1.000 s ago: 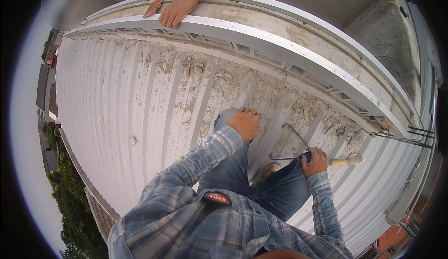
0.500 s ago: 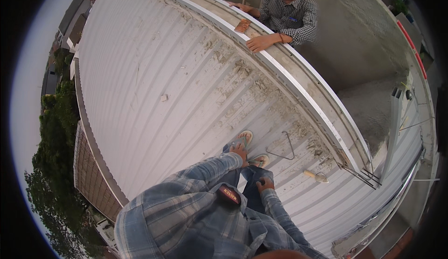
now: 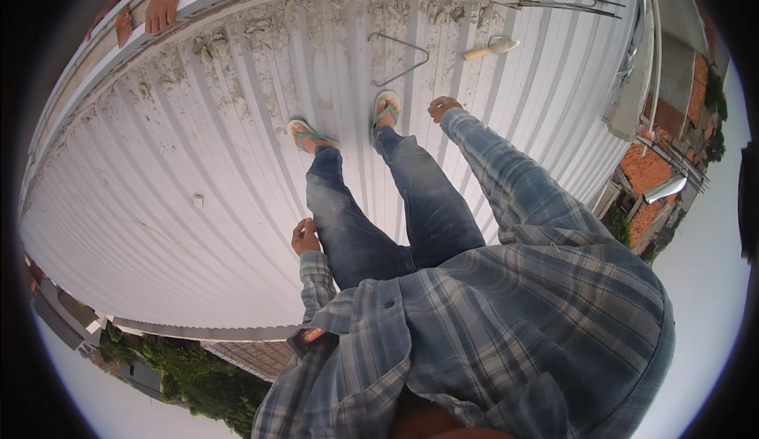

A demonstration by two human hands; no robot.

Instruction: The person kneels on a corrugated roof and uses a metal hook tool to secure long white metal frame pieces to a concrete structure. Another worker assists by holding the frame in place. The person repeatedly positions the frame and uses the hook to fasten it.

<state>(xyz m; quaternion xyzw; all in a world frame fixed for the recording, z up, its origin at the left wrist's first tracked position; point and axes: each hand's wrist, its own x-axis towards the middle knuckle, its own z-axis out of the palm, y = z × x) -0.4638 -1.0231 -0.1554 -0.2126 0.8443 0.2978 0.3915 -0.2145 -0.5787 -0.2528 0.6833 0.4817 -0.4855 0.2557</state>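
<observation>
Atop ribbed roofing, standing with left hand and right hand half-curled, seemingly empty (untouched trowel, leftover mortar).

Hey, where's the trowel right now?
In the head view, the trowel lies on the ribbed roof, right of centre toward the upper edge, beyond the right hand and just right of the bent metal rod.

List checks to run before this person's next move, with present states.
1. Left hand free of tools: ok, none shows.
2. Right hand free of tools: ok, none shows.
3. Trowel off the ribbed roof: not ok, lies there.
4. Bent rod away from the feet: not ok, one end near the right sandal.
5. Roof grip underfoot: cannot tell.
</observation>
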